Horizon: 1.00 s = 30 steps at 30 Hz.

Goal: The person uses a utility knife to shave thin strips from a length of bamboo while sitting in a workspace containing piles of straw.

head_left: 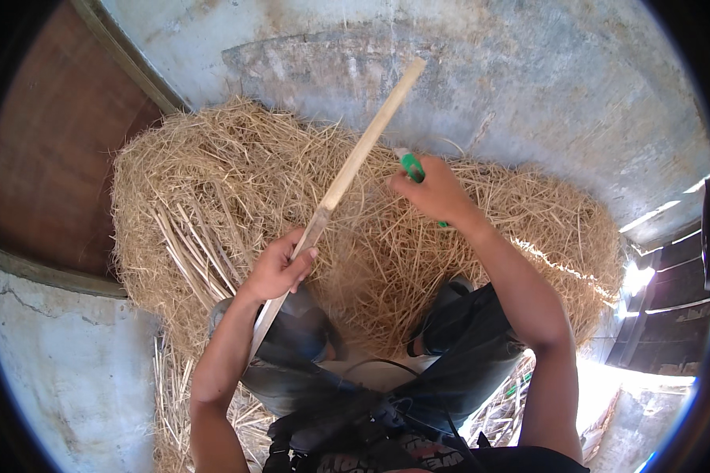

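My left hand point(280, 266) is closed around the lower part of a long, flat bamboo strip point(363, 150). The strip slants up and to the right, its far end reaching in front of the wall; its lower end passes along my left forearm. It is pale along the upper part and greyer near my hand. In my right hand point(438, 193) is a green-handled utility knife point(412, 167), its tip pointing up and left. The knife is to the right of the strip and apart from it. My right fingers are wrapped round the handle.
A deep heap of dry straw point(229, 158) lies before me and under my feet. Several thin split sticks point(193, 252) rest on it at the left. A stained pale wall point(544, 87) rises behind, with a brown panel point(63, 150) at the left and dark slats point(674, 331) at the right.
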{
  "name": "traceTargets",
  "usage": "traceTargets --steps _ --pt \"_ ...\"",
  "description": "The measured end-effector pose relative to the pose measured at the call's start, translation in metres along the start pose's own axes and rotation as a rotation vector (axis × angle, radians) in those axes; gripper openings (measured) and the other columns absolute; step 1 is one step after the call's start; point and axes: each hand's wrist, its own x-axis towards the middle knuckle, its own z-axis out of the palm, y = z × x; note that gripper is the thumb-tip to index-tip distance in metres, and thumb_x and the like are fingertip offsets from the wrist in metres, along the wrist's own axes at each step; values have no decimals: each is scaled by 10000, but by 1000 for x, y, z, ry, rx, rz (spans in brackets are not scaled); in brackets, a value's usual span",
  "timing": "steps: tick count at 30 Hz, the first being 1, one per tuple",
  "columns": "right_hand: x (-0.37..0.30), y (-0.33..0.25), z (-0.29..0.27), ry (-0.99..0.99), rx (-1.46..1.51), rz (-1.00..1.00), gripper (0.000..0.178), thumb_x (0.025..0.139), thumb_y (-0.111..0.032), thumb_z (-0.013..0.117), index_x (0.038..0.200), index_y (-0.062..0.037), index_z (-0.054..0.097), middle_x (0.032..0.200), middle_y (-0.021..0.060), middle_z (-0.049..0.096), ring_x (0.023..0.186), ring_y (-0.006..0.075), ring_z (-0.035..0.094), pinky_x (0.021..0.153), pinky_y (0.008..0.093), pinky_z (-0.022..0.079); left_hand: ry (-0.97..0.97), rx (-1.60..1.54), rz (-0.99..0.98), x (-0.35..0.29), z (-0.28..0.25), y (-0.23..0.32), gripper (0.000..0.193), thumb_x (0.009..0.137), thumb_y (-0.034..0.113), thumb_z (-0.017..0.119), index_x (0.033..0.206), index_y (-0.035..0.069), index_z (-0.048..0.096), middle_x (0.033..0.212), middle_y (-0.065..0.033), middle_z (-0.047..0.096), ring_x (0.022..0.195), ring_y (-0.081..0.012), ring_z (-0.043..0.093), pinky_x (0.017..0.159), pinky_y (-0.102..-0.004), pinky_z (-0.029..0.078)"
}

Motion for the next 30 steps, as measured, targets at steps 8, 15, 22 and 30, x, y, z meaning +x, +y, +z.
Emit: traceTargets --steps 8,15,22,30 --pt "15 25 30 -87 -93 -139 364 975 -343 713 852 0 711 541 48 476 500 160 463 524 385 381 -102 -9 -45 4 15 6 257 1062 201 572 1245 21 555 659 9 547 471 -70 497 448 -246 420" --pt "7 19 31 -70 -198 -350 220 941 -240 723 929 -22 745 650 164 612 559 272 577 593 437 448 -108 24 -51 5 16 3 273 1062 201 565 1262 15 557 647 10 546 465 -70 501 439 -242 421" --pt "-47 -22 60 -781 -63 -424 235 886 -279 754 878 -45 731 751 175 698 729 350 693 711 481 537 78 196 -69 8 7 7 318 1064 200 547 1333 31 555 649 24 562 467 -78 527 451 -252 435" --pt "-16 1 63 -61 -100 -235 333 942 -278 676 825 34 666 640 193 630 568 333 634 595 481 502 -24 -33 -45 3 6 6 335 1073 214 543 1348 24 533 619 17 515 447 -64 474 426 -235 399"
